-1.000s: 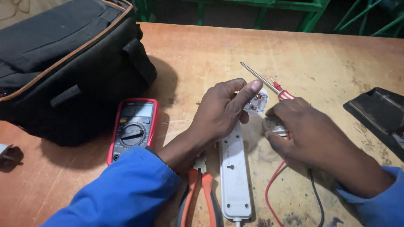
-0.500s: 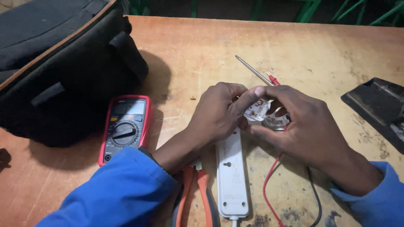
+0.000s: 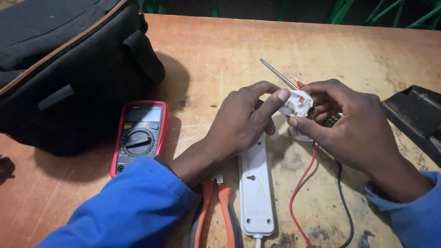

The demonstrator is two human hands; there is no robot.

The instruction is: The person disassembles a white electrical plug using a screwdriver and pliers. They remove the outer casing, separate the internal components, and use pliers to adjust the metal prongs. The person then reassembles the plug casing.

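Your left hand (image 3: 243, 119) and right hand (image 3: 353, 124) meet over the wooden table (image 3: 220, 50), both pinching a small white plug (image 3: 296, 103) between them. Your left thumb and forefinger grip its left side, and your right fingers close on its right side and underside, so the plug sits lifted just above the top end of the white power strip (image 3: 255, 193). A metal probe (image 3: 278, 73) with a red collar sticks out up and to the left from behind the plug; you cannot tell which hand carries it. A red lead (image 3: 301, 188) and a black lead (image 3: 344, 202) trail down from under your right hand across the table. Orange-handled pliers (image 3: 216, 211) lie just beside the strip, partly under your left sleeve. The red multimeter (image 3: 140, 135) rests further left, next to the black bag (image 3: 69, 64). A dark case (image 3: 413, 119) lies at the right edge.
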